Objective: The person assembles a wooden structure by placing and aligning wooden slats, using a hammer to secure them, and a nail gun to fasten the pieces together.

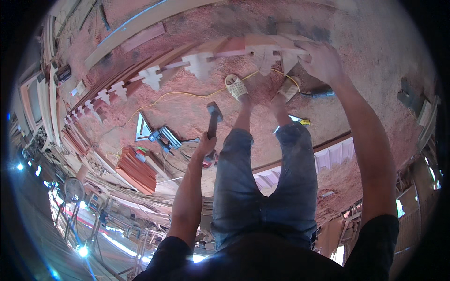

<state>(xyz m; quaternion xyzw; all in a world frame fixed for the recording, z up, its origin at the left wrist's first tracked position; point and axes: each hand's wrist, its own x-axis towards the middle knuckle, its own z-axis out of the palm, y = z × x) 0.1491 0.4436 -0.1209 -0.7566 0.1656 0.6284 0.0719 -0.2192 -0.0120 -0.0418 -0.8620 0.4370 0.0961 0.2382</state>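
My left hand is wrapped round the handle of a hammer, its dark head pointing up and away from me. Farther off to the right, my right hand reaches to the end of a long wooden assembly and grips a pale wooden piece between thumb and fingers; the hand is slightly blurred. Along this assembly runs a row of notched, stepped wooden blocks, set between long reddish boards. My feet, in woven cream slippers, stand just on the near side of it.
A nail gun and a white triangular square lie on the dusty floor at left. A yellow cord crosses near my feet. Stacked reddish slats lie at lower left, and a dark power tool lies right of my feet.
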